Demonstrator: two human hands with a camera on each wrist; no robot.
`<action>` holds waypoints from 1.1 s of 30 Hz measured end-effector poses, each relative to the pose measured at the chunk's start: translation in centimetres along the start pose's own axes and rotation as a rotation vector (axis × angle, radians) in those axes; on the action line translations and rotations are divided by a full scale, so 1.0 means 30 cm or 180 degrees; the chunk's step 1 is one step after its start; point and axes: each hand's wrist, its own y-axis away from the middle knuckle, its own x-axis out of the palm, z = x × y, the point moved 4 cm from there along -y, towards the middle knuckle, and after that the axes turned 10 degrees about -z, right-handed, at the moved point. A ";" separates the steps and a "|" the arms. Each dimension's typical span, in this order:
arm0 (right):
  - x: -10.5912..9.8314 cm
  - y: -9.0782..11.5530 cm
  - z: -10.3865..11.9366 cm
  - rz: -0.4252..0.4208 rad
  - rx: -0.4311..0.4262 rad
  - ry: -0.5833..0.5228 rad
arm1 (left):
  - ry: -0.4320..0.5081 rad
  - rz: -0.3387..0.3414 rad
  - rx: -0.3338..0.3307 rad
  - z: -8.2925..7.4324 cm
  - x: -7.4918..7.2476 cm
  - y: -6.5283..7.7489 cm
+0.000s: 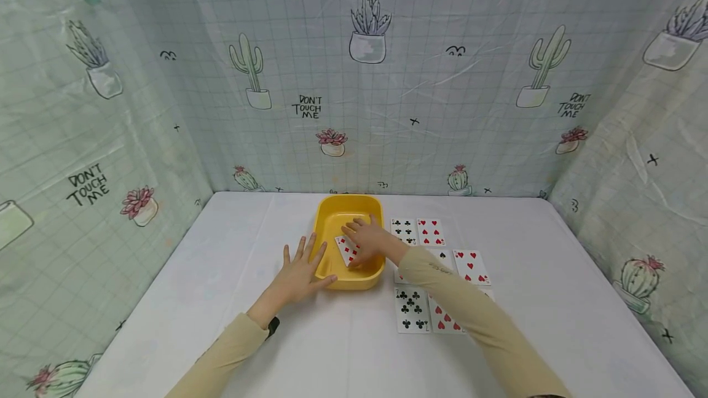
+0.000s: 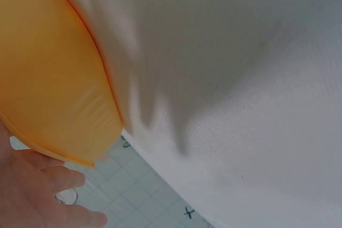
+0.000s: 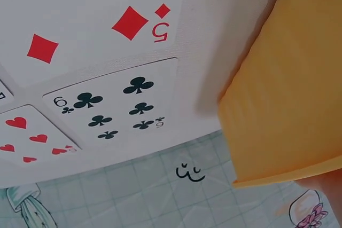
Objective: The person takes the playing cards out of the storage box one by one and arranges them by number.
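My left hand (image 1: 297, 278) has its fingers spread at the front left rim of a yellow plastic tray (image 1: 354, 284). In the left wrist view its fingers (image 2: 80, 217) show beside the rim. My right hand (image 1: 369, 241) reaches into the tray, over a diamonds card (image 1: 344, 250). The thumb is right at the card's lower edge and the other fingers stretch over its upper end, hiding part of it. The right wrist view shows only a bit of this hand (image 3: 328, 185) behind the tray wall.
Face-up cards stand in rows right of the tray: a six of clubs (image 1: 404, 231), a six of hearts (image 1: 431, 233), another hearts card (image 1: 471, 268), a seven of clubs (image 1: 412, 310) and a five of diamonds (image 3: 96, 25). My right sleeve (image 1: 470, 306) covers several. A patterned curtain (image 1: 420, 78) surrounds the white table (image 1: 265, 226).
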 end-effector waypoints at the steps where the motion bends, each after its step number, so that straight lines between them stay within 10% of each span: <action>1: 0.002 -0.002 0.002 0.0014 0.0007 0.0006 | 0.0006 -0.0006 0.0004 -0.001 -0.002 0.000; 33: 0.033 -0.021 0.003 0.0143 0.0068 0.0021 | 0.0026 0.0011 0.0019 -0.005 -0.008 0.009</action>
